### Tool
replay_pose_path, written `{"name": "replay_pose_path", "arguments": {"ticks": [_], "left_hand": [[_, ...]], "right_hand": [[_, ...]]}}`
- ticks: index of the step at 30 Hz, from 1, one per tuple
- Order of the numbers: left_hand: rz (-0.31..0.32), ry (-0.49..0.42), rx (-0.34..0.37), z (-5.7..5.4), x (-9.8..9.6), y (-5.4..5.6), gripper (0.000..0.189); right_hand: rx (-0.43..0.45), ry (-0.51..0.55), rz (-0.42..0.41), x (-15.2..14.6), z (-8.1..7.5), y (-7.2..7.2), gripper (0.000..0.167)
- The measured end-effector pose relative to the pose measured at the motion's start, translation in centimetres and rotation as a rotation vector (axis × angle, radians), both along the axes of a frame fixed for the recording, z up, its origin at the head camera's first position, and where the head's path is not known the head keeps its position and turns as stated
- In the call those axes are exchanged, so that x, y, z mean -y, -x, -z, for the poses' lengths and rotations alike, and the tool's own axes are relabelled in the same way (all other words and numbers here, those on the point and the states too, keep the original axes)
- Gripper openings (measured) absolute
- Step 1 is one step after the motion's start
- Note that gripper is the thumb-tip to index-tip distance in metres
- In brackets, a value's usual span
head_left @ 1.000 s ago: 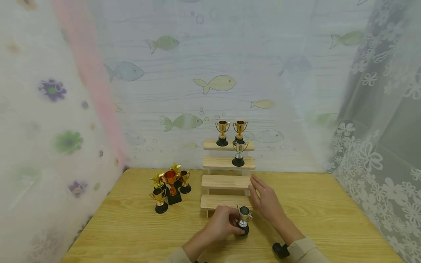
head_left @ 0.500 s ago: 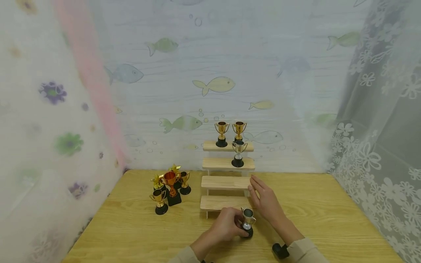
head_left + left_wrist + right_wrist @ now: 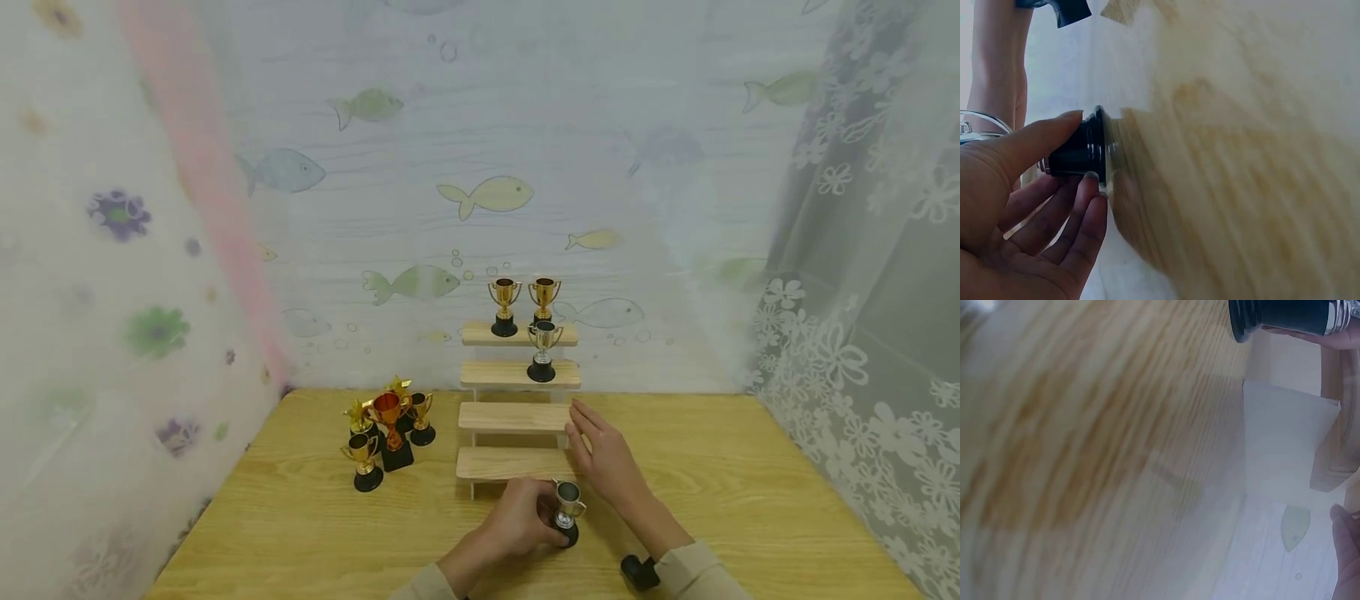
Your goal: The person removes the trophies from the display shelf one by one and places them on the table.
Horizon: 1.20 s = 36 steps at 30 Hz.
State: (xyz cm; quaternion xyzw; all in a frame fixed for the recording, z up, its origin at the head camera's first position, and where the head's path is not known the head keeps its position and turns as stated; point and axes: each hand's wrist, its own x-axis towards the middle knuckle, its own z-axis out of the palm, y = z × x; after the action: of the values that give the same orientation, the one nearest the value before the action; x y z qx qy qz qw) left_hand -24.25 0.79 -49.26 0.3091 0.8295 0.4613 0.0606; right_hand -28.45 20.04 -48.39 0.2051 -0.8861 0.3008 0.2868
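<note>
My left hand pinches a small silver trophy cup by its black base, just in front of the lowest step of a wooden tiered stand. Thumb and fingers sit on opposite sides of the black base in the left wrist view, with the base close over the table. Fairly straight fingers of my right hand rest against the stand's right edge. The right wrist view catches the stand's white side support. Another silver trophy stands on the second step from the top.
Two gold trophies stand on the top step. Left of the stand, a cluster holds an orange-red cup trophy, gold cup trophies and gold star trophies. A fish-printed curtain hangs behind the wooden table.
My left hand has shifted slightly right and toward me with the silver trophy in its grip. The right hand has stayed at the stand's edge.
</note>
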Motion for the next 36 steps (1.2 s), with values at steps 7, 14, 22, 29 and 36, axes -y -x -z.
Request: {"name": "replay_pose_path", "arguments": {"ticks": [7,14,22,29,36], "left_hand": [[0.022,-0.052,0.067,-0.6,1.3,-0.2,0.033],[-0.009,-0.018,0.044,-2.0,3.2,-0.1,0.034],[-0.077,-0.031,-0.105,-3.2,5.4,0.5,0.029],[-0.155,-0.042,-0.149,-4.2,6.5,1.0,0.036],[-0.207,-0.064,-0.194,-4.7,7.1,1.5,0.030]], "right_hand": [[-0.010,-0.004,0.006,0.0,0.0,0.0,0.039],[-0.028,0.000,0.010,0.0,-0.1,0.1,0.039],[-0.038,-0.011,0.005,0.0,0.0,0.1,0.038],[-0.032,-0.011,0.006,0.1,0.0,-0.1,0.038],[-0.028,-0.002,0.005,0.2,-0.1,-0.1,0.038]]}}
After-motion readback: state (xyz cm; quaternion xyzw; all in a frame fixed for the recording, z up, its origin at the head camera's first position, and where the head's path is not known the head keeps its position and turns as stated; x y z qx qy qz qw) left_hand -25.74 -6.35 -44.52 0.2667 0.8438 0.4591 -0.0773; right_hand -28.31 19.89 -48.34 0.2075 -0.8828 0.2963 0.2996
